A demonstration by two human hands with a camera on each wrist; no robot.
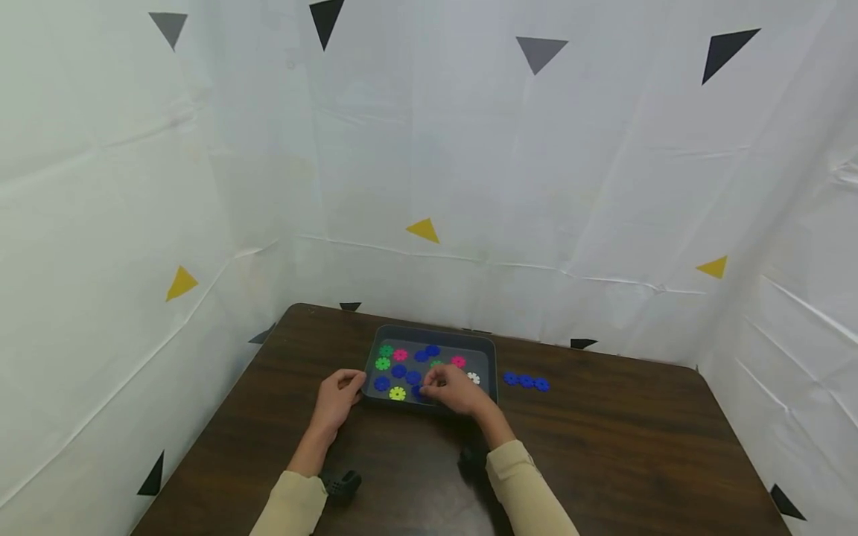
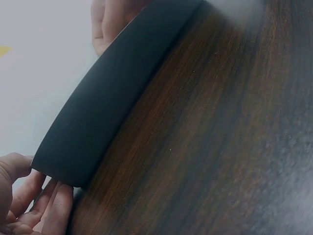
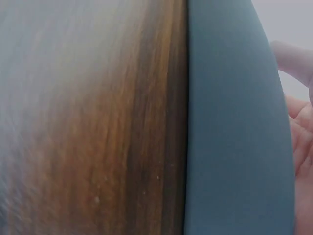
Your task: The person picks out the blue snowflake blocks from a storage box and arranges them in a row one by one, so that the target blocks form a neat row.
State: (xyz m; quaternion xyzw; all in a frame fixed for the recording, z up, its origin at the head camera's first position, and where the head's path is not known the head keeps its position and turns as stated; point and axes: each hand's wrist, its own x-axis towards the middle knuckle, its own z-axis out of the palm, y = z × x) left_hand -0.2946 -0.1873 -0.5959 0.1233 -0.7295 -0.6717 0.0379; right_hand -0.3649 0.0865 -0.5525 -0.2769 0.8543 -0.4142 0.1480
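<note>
Left hand (image 1: 338,398): I'm seeing it gripping the near-left corner of the grey tray (image 1: 482,357).
Right hand (image 1: 456,388): bending its fingers at a blue flower-shaped disc (image 1: 418,394) inside; I cannot tell whether it's pinching it.
Tray: sitting on the wood-grain table (image 1: 603,432), holding coloured discs (image 1: 398,394).
Blue row (image 1: 526,381): three discs are lying right of the tray.

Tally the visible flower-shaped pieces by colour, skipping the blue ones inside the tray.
Green pieces: 3
Pink pieces: 2
Yellow piece: 1
White piece: 1
Blue pieces beside the tray: 3
Total: 10
</note>
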